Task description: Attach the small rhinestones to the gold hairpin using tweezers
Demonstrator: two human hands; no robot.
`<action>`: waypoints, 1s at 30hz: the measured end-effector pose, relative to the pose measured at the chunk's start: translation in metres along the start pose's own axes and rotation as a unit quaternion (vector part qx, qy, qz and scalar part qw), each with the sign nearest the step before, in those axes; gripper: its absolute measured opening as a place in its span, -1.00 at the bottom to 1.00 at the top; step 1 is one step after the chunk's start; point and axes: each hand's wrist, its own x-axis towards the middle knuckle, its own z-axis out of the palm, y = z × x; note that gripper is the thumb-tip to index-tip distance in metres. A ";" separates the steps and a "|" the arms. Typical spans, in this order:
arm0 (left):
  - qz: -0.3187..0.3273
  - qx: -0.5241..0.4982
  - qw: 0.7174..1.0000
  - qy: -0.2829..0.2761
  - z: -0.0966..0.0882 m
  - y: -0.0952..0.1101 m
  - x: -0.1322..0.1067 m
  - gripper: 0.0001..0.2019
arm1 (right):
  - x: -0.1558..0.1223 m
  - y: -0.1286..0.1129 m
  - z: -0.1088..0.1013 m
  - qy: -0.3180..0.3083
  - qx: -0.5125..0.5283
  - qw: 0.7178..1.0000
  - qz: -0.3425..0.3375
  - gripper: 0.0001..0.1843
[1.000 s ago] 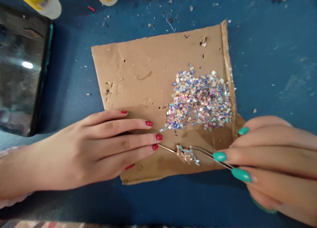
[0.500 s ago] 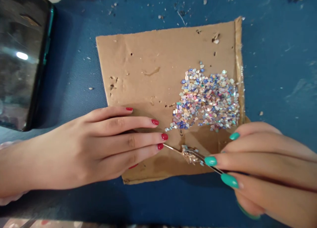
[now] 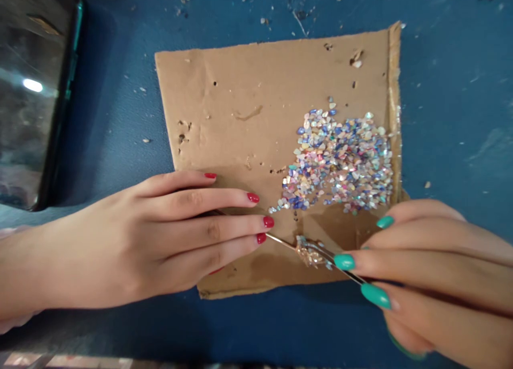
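Right hand [image 3: 433, 262]: entered from lower right, fingers stretched leftward, closed on the tweezers [image 3: 325, 253]. Shaft lay clamped between the fingertips. Four teal nails in sight.

Tweezers: one pair. Long axis ran lower right to upper left, tips pointing left and slightly away from the wearer. Tips met the ornament [image 3: 308, 255]. Whether they pinched it or only touched it could not be told.

Ornament: one small gold piece crusted with chips. It lay on the near strip of the cardboard [image 3: 248, 75], between the two hands and just below the chip pile [image 3: 340, 163]. A thin wire [image 3: 280, 241] ran from it up-left, roughly in line with the tweezers.

Left hand [image 3: 160, 235]: entered from the left, lying flat on the cardboard's near left corner, fingers straight and pointing right, thumb tucked under. Five red nails counted. The wire's far end met the ring and little fingertips. Held or merely touched: could not tell.

Chip pile: one, iridescent, too many chips to count, against the cardboard's right edge.

Cardboard: one sheet, on the blue table [image 3: 452, 91]. Stray crumbs lay scattered beyond it.

Phone [image 3: 28, 96]: one, dark, at far left, well apart.
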 end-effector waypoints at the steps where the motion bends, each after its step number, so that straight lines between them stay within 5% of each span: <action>1: -0.002 0.001 1.000 -0.002 0.000 0.000 0.000 -0.61 | 0.000 -0.001 0.000 0.008 -0.005 1.000 0.027 -0.88; 7: -0.014 0.011 1.000 0.013 0.002 0.000 0.002 -0.64 | 0.003 -0.021 0.009 0.073 0.026 0.981 0.176 -0.78; 12: -0.010 -0.006 1.000 0.003 0.003 -0.001 0.000 -0.61 | 0.005 -0.021 0.007 0.047 0.031 0.988 0.141 -0.76; 17: 0.004 0.003 1.000 -0.003 0.001 0.000 -0.002 -0.59 | 0.010 -0.024 0.008 0.098 0.068 0.980 0.160 -0.94; 24: -0.011 -0.012 1.000 0.003 0.002 0.000 0.000 -0.61 | 0.005 -0.021 0.006 0.053 0.040 0.987 0.144 -0.75; 30: 0.009 -0.001 1.000 -0.001 0.003 -0.002 0.001 -0.58 | 0.002 -0.020 0.011 0.070 0.043 0.987 0.138 -0.79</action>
